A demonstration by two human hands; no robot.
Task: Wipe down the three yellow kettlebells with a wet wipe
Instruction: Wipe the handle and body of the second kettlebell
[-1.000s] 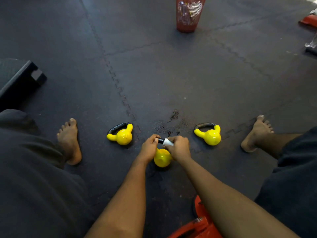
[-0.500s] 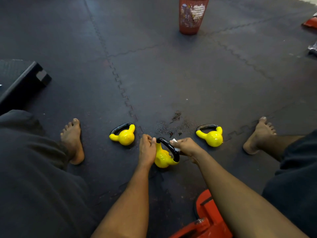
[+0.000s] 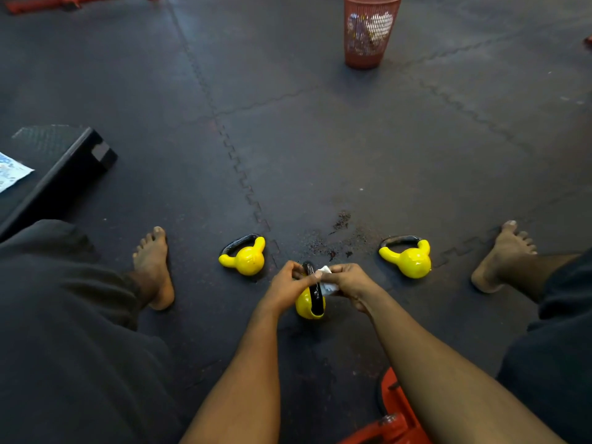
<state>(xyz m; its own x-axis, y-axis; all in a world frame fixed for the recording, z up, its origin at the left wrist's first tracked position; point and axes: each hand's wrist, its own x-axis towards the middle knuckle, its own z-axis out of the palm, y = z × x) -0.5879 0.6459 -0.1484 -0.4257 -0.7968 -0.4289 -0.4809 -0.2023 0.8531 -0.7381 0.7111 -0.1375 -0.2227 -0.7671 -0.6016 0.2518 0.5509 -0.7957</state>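
Observation:
Three small yellow kettlebells with black handles sit on the dark floor mat between my bare feet. The left kettlebell (image 3: 245,259) and the right kettlebell (image 3: 410,261) lie on their sides, untouched. The middle kettlebell (image 3: 307,305) is right in front of me. My left hand (image 3: 286,288) grips the top of its black handle. My right hand (image 3: 349,282) pinches a crumpled white wet wipe (image 3: 326,278) against the right side of that handle.
A red mesh bin (image 3: 368,33) holding rubbish stands far ahead. A black step platform (image 3: 61,171) with a printed packet (image 3: 11,171) on it lies at the left. Red equipment (image 3: 394,421) sits close under my right arm. Crumbly dirt (image 3: 339,225) marks the mat.
The middle kettlebell has been turned so its handle now runs toward me. My left hand moved from its side onto the handle top, and my right hand brought the wipe in against the handle.

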